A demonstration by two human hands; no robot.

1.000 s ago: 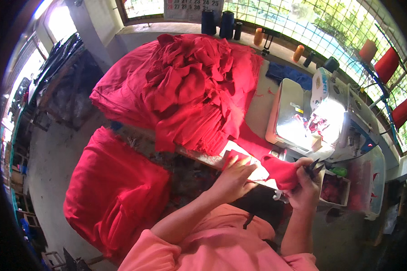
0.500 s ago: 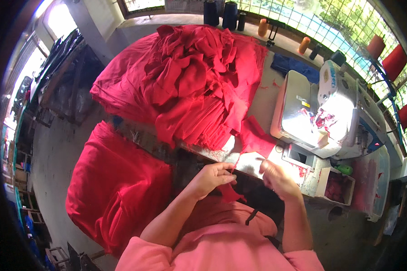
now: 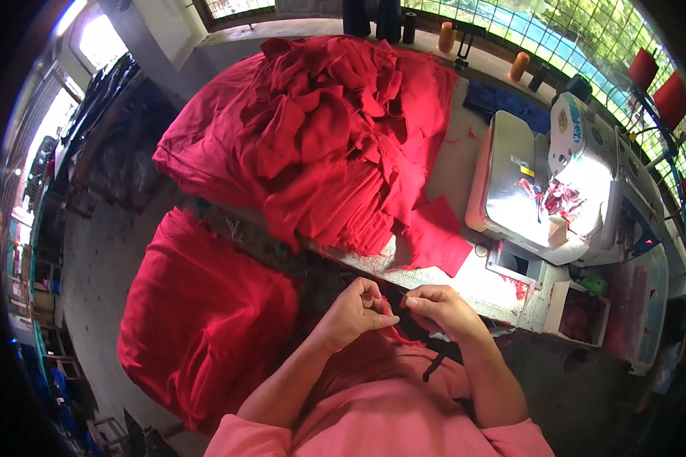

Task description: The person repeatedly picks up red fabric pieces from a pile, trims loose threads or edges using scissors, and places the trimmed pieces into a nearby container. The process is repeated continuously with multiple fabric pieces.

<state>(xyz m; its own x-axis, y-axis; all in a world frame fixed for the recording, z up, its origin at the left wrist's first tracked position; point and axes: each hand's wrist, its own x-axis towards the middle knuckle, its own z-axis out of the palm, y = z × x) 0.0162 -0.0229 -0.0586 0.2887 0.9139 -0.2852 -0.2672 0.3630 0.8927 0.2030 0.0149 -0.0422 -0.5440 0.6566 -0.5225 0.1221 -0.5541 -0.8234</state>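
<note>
My left hand (image 3: 349,318) is closed, its thumb and fingers pinching a small red cloth piece (image 3: 392,330) in front of my body. The cloth hangs below the fingertips, partly hidden by the hand. Close beside it on the right, my right hand (image 3: 448,311) is also closed. A thin dark tip shows between its thumb and forefinger, too small to name. Beyond my hands, a flat red cloth panel (image 3: 439,238) lies over the table edge, touching a large heap of red cloth pieces (image 3: 320,145).
A red cloth bundle (image 3: 198,320) stands at the left. On the right are a lit sewing machine (image 3: 575,141), a small open box (image 3: 579,311) and a clear plastic bin (image 3: 648,305). Thread cones (image 3: 447,36) line the window sill.
My right hand has come down and left, close to my left hand, its fingers now pressed together. The left hand with its red cloth has dropped slightly nearer my body.
</note>
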